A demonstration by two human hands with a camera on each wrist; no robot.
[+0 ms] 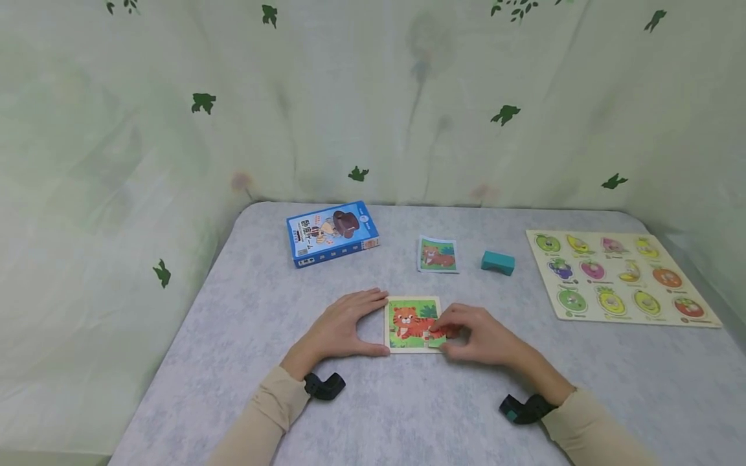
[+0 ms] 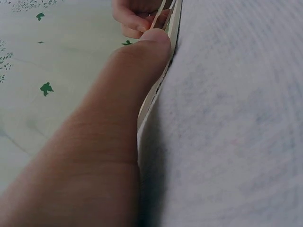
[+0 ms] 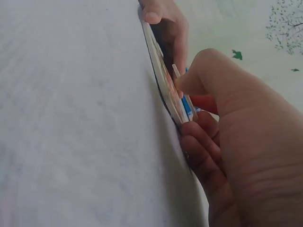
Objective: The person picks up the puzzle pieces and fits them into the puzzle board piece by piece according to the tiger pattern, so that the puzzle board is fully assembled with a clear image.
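Note:
A small square tiger puzzle (image 1: 408, 351) with a pale wooden border lies flat on the table, showing an orange tiger on green. My left hand (image 1: 348, 325) rests along its left side, thumb at the lower left corner and fingertips at the upper left. Over the lower right part, my right hand (image 1: 480, 334) pinches a thin puzzle piece (image 1: 436, 342) between thumb and fingers. Seen edge-on in the right wrist view, that piece (image 3: 176, 71) is tilted and raised off the board. The fingers hide part of the picture.
Behind the puzzle lie a tiger picture card (image 1: 438, 254), a blue game box (image 1: 333, 234) and a teal arched block (image 1: 498, 263). A fruit puzzle board (image 1: 623, 277) lies at the right. A patterned cloth (image 1: 373, 97) hangs behind the table.

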